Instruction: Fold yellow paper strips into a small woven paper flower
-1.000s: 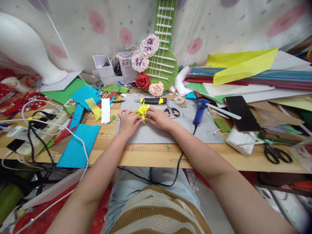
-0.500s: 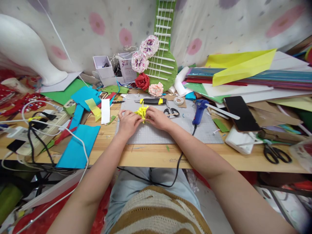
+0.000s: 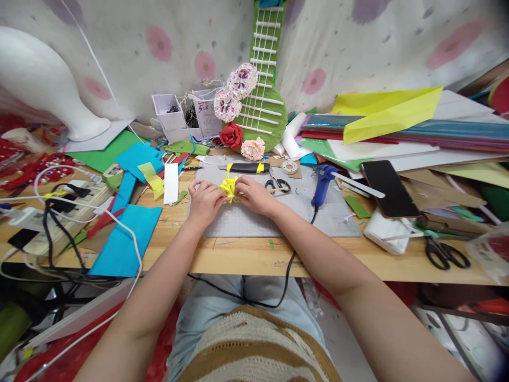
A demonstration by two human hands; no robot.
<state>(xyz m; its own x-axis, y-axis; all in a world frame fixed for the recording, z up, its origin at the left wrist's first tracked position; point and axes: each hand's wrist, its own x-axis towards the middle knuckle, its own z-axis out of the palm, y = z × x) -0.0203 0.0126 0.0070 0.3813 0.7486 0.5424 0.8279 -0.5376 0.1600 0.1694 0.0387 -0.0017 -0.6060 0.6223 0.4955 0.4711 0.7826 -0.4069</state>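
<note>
A small yellow paper flower (image 3: 229,187) sits between my two hands above the grey cutting mat (image 3: 254,217). My left hand (image 3: 204,200) has its fingers curled against the flower's left side. On the flower's right, my right hand (image 3: 253,193) pinches it. Both forearms reach in from the bottom of the view. A black and yellow utility knife (image 3: 243,167) lies just behind the flower, and small black scissors (image 3: 277,184) lie to the right of my right hand.
A blue glue gun (image 3: 321,183) stands on the mat's right part, its cord hanging over the table edge. A black phone (image 3: 388,188), paper stacks and large scissors (image 3: 444,253) crowd the right. Blue paper (image 3: 126,237), a power strip (image 3: 69,205) and cables fill the left. Paper flowers (image 3: 231,135) stand behind.
Both hands stay on the yellow flower with only slight finger movement. The camera has tilted a little, shifting the whole scene slightly left and down.
</note>
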